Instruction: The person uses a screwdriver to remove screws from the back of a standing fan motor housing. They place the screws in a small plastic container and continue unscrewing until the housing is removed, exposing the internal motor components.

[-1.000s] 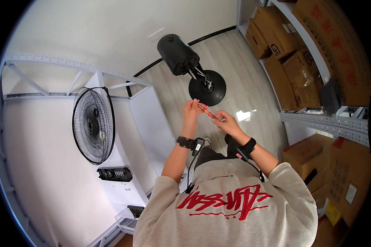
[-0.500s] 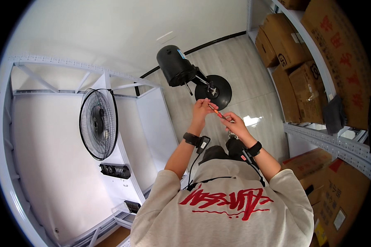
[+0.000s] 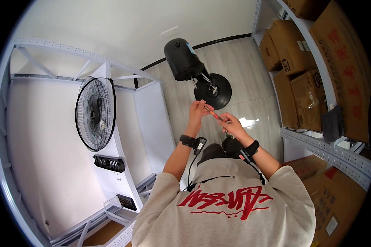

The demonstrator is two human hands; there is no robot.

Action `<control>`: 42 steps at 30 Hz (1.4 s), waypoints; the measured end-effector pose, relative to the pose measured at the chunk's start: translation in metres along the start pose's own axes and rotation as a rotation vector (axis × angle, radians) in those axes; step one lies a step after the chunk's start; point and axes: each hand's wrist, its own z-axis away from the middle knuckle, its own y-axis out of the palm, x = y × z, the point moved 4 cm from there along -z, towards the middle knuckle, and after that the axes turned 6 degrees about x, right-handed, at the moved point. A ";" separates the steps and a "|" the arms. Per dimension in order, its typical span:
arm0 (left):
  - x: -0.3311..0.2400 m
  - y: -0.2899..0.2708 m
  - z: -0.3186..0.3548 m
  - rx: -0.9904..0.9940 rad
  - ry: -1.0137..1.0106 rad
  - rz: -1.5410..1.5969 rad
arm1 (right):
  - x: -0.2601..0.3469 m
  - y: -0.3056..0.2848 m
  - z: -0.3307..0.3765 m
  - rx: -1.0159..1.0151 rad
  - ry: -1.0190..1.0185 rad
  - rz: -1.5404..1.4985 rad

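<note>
A small screwdriver [image 3: 213, 114] with a red and orange handle spans the gap between my two hands, over the floor in front of me. My right hand [image 3: 232, 124] grips its near end with bent fingers. At its far end the fingertips of my left hand [image 3: 196, 112] are pinched together; anything tiny at the tip is too small to make out. Just beyond them stands a black fan base [image 3: 221, 91] with a round foot, and a black motor housing [image 3: 180, 60] tilts off it to the left.
On the white shelf unit at left a fan grille with blades [image 3: 95, 114] stands upright. Nearer lie a black tool tray [image 3: 109, 163] and a smaller black bit case [image 3: 127, 202]. Cardboard boxes [image 3: 290, 45] and a grey cloth [image 3: 332, 123] occupy the rack at right.
My view has shifted slightly. Both hands have moved a little to the left with the screwdriver still between them. The fan base stays standing on the floor.
</note>
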 end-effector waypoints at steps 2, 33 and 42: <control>0.001 -0.004 0.003 0.000 0.007 0.005 | -0.003 0.003 -0.003 0.016 0.012 0.014; 0.037 -0.126 0.019 0.263 -0.224 0.032 | -0.042 0.075 -0.024 -0.148 0.144 0.070; 0.033 -0.149 0.009 0.319 -0.263 0.079 | -0.048 0.095 -0.038 -0.150 0.199 0.013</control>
